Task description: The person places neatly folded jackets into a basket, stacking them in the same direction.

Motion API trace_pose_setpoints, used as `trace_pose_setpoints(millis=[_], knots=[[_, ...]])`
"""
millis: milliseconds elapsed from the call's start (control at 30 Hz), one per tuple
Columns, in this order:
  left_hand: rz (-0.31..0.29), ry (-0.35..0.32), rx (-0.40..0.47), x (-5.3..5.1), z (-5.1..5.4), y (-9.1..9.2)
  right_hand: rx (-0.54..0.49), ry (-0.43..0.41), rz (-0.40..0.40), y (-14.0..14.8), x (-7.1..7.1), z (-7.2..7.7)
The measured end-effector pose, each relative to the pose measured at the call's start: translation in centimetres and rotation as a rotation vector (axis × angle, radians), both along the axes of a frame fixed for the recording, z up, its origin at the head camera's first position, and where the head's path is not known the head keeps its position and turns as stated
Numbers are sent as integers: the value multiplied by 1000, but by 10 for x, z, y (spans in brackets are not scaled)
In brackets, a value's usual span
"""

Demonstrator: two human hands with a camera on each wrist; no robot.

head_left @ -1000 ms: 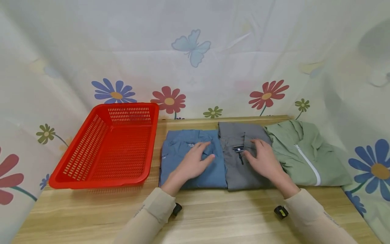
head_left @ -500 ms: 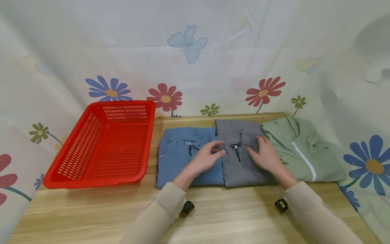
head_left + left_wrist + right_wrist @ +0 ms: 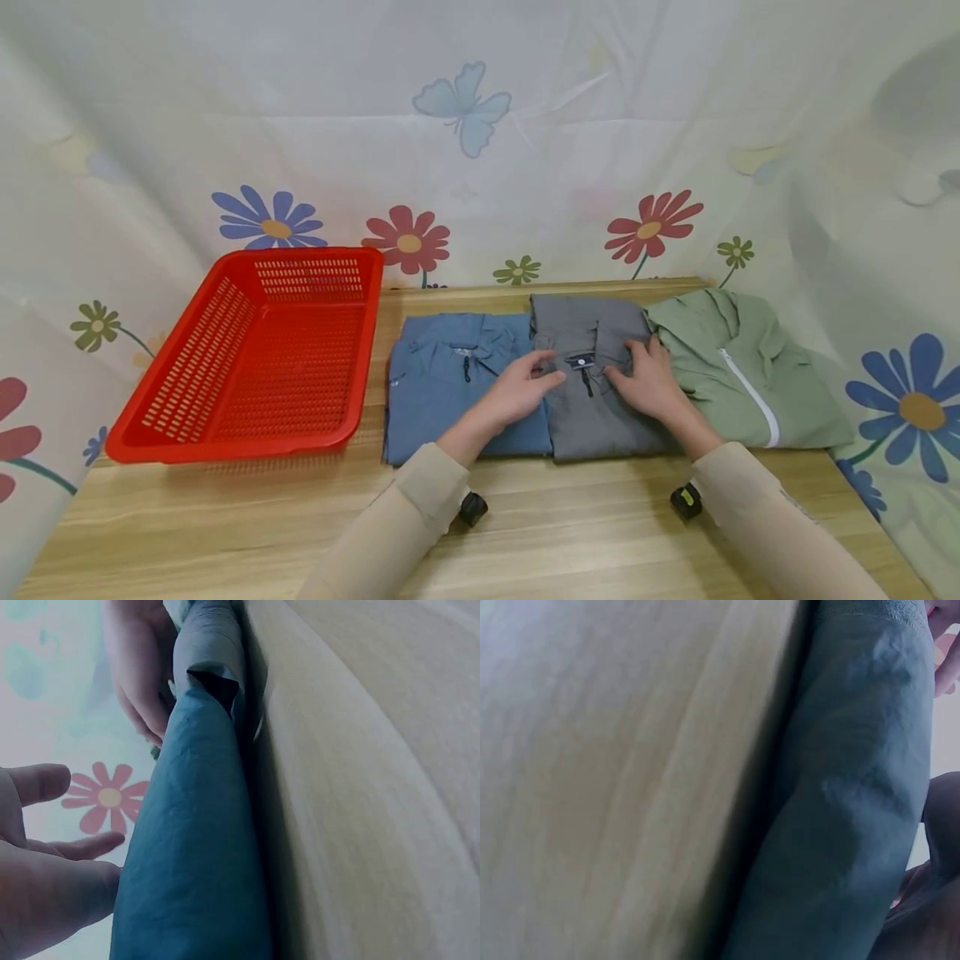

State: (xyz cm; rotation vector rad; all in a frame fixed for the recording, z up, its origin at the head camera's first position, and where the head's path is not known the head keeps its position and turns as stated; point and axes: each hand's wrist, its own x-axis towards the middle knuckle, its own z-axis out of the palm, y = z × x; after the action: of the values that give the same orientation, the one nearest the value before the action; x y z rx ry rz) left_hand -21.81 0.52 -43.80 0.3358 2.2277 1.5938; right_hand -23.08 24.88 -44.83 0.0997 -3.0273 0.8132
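Observation:
A folded grey garment (image 3: 592,429) with a dark label lies between a folded blue garment (image 3: 435,408) and a folded green one (image 3: 802,400). My left hand (image 3: 517,392), fingers and thumb apart, is at the seam of blue and grey, close to the grey collar. The right hand (image 3: 648,383) lies on the right part of the grey garment, its fingertips near the green edge. In the left wrist view, the left hand (image 3: 45,862) is beside the blue fold (image 3: 191,847) with nothing gripped. The right wrist view shows a fold (image 3: 840,795) and part of the right hand (image 3: 930,900).
A red perforated basket (image 3: 300,367) stands at the left of the wooden table (image 3: 262,533). Behind and at both sides hangs a flower-printed cloth (image 3: 555,183). Small black devices (image 3: 473,508) sit at the wrists.
My left hand has moved right, from above the blue garment to the edge of the grey one. The right hand has lowered slightly onto the grey garment. The garments look unmoved.

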Motion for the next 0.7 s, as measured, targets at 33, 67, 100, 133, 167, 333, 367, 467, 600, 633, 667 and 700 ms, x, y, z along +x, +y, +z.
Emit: trace_pose_setpoints(millis=[33,67,100,133,167,333,367,467,600,633,667,700], knots=[[7,1,-8,0,1,1,-2,-9,-5,0,0,1],[15,3,-14,0,1,1,-7,-17,-8,1,-1,2],[25,4,-21,0,2,2,-11,-24,-9,2,-2,3],[34,3,-28,0,3,3,-14,-30,-7,2,-2,4],[43,2,-37,0,4,4,-18,-36,0,3,-3,6],[77,-14,-58,1,7,5,-54,-91,21,12,-9,15],[81,-16,-57,1,8,5,-63,-103,19,15,-10,18],[94,-17,-48,1,10,4,-90,-141,-7,23,-11,27],[107,-35,-25,-2,12,2,-146,-191,-32,32,-11,37],[109,-45,-19,-3,12,2,-165,-203,-34,33,-11,38],[110,-57,-12,-3,12,2,-181,-213,-34,35,-11,40],[112,-72,-6,-4,12,2,-194,-225,-32,36,-11,42]])
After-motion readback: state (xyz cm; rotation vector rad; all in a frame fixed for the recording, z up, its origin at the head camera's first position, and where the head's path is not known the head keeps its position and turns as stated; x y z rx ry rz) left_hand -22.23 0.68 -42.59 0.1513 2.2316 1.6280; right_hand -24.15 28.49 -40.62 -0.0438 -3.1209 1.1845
